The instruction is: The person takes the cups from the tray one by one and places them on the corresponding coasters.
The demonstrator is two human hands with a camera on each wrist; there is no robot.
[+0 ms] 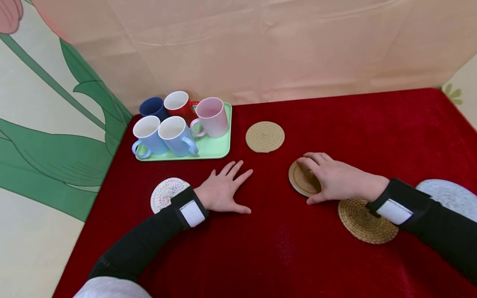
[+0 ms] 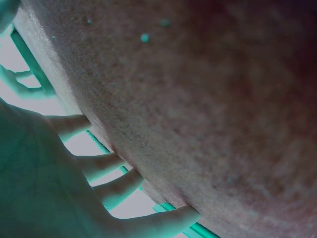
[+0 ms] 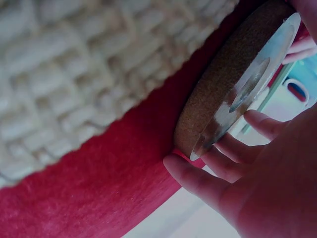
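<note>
My right hand (image 1: 333, 180) arches over a round brown coaster (image 1: 298, 178) with a glossy top, thumb at its near edge and fingers at its far edge. In the right wrist view its thick cork-like side shows, and the fingers curve about the rim of the coaster (image 3: 223, 94). Under the right wrist lies a woven straw coaster (image 1: 367, 225), partly covered. My left hand (image 1: 221, 190) has its fingers spread and holds nothing. It is nearest to a white coaster with coloured zigzags (image 1: 164, 192), which the left wrist partly hides.
Several mugs, among them a pink mug (image 1: 214, 120) and a light blue mug (image 1: 175, 136), stand on a mint green tray (image 1: 220, 151) at the back left. A beige coiled coaster (image 1: 265, 137) lies right of it. A white speckled round mat (image 1: 451, 194) lies far right on the red cloth (image 1: 238, 256).
</note>
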